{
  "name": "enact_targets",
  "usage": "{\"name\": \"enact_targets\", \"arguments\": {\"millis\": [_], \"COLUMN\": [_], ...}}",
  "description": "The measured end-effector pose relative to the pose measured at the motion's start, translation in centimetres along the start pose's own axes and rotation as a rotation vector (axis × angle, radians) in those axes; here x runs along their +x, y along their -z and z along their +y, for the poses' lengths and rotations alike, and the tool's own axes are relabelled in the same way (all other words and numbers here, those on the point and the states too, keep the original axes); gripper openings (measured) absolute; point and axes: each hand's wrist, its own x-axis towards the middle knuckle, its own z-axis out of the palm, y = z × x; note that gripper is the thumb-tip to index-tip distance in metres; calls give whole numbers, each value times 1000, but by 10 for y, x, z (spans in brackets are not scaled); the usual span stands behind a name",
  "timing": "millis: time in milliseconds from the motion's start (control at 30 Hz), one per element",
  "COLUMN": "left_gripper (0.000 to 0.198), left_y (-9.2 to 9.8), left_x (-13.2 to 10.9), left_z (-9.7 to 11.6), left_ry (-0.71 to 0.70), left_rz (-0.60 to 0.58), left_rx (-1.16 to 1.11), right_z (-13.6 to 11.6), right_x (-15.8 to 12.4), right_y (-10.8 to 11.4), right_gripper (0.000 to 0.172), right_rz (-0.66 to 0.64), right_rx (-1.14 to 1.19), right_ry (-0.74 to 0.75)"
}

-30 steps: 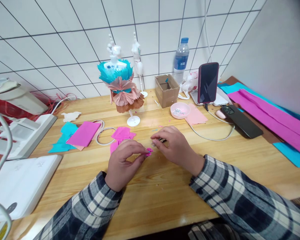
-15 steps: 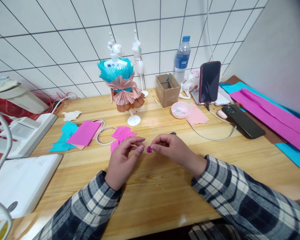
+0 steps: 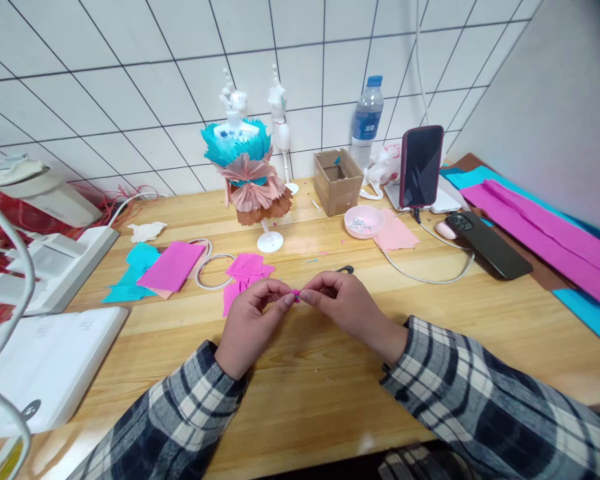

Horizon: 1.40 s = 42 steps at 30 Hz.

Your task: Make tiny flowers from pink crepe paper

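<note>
A small crumpled piece of magenta paper (image 3: 295,295) is pinched between both my hands above the middle of the wooden table. My left hand (image 3: 255,320) grips its left side with thumb and index finger. From the other side, my right hand (image 3: 343,303) pinches it the same way; my fingertips hide much of it. Just beyond my left hand lie cut magenta paper pieces (image 3: 247,270). Behind my right hand the looped end of a black handle (image 3: 347,269) sticks out. Farther back stands a white mannequin in a turquoise, pink and brown pleated paper dress (image 3: 250,177).
A pink dish of beads (image 3: 375,230), a cardboard box (image 3: 330,200), a water bottle (image 3: 367,117) and a propped phone (image 3: 421,167) stand at the back. Another phone (image 3: 495,250) and long paper sheets (image 3: 545,230) lie right. Folded paper (image 3: 173,267), cables and a power strip (image 3: 55,273) are left.
My left thumb and index finger have closed on the magenta paper piece, which only my right hand held before. The view has shifted slightly.
</note>
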Motion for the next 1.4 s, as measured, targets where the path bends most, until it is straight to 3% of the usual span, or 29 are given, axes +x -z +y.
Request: {"name": "enact_targets", "arguments": {"millis": [333, 533, 967, 1067, 1200, 1400], "left_gripper": [25, 31, 44, 47, 49, 43], "left_y": [-4, -3, -4, -4, -4, -6], "left_x": [2, 1, 2, 1, -2, -3], "left_z": [-3, -1, 0, -1, -4, -3], "left_ry": [55, 110, 56, 35, -15, -53], "left_rz": [-16, -71, -56, -72, -49, -67], "left_rx": [-90, -167, -214, -151, -8, 79], "right_z": [0, 2, 7, 6, 6, 8], "right_x": [1, 3, 1, 1, 1, 1], "right_y": [1, 3, -1, 0, 1, -4], "right_gripper": [17, 18, 20, 28, 7, 7], "right_rz": [-5, -72, 15, 10, 3, -31], "right_rx": [18, 50, -19, -87, -236, -108], "right_ry": [-8, 12, 62, 157, 298, 114]}}
